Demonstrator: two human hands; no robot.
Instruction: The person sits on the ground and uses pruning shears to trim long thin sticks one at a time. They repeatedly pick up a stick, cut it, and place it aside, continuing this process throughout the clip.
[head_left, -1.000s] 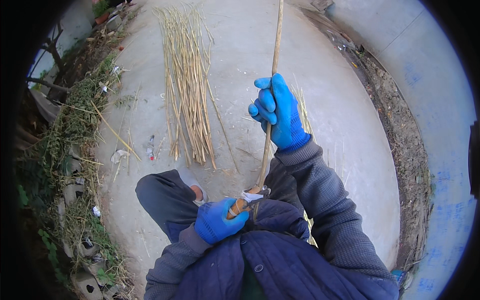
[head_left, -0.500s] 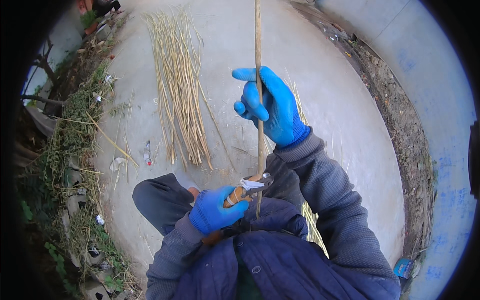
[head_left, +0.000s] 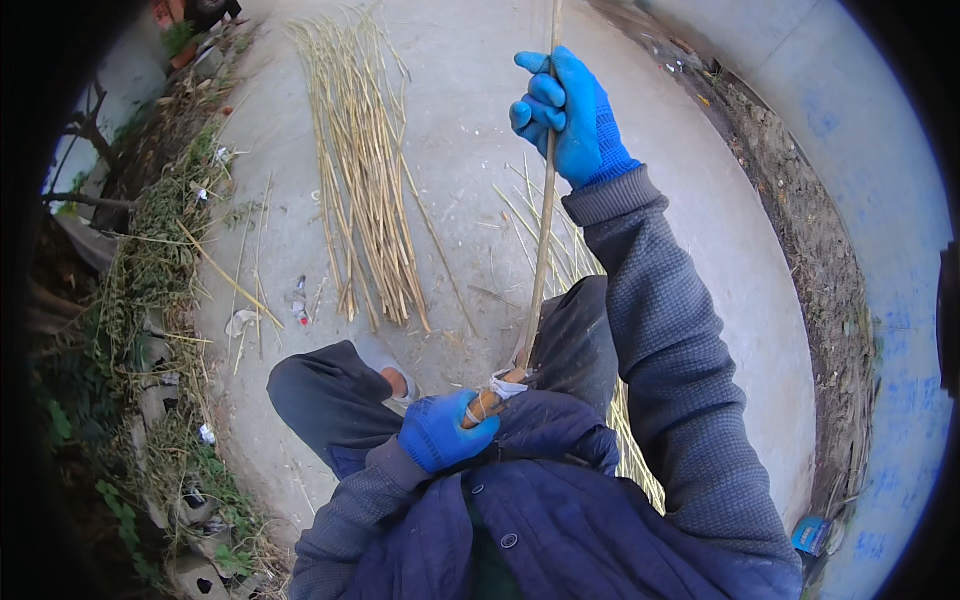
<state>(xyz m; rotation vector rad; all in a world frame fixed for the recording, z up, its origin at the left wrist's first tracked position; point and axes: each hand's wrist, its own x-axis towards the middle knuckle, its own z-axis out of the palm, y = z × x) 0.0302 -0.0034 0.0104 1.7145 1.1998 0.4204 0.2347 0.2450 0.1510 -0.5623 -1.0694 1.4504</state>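
Observation:
My right hand (head_left: 580, 125), in a blue rubber-coated glove, is raised at the upper middle with its fingers closed around a long thin brown stalk (head_left: 544, 240). The stalk runs up out of view and down to my lap. At its lower end my left hand (head_left: 436, 432), gloved alike, grips a wooden-handled tool (head_left: 482, 408) bound with a strip of white cloth (head_left: 508, 385). The stalk's lower part meets the tool just past the cloth. How the tool's working end touches it is too blurred to tell.
A pile of straw-coloured stalks (head_left: 368, 200) lies on the concrete ahead, left of centre. More pale stalks (head_left: 640, 455) lie by my right leg. Weeds and rubble (head_left: 165, 290) line the left edge; a dirt strip (head_left: 800, 250) and a pale wall (head_left: 890, 300) border the right.
My right hand has moved up and slightly right, and the stalk has gone up with it, now leaning right. The tool in my left hand has turned and its metal part shows less.

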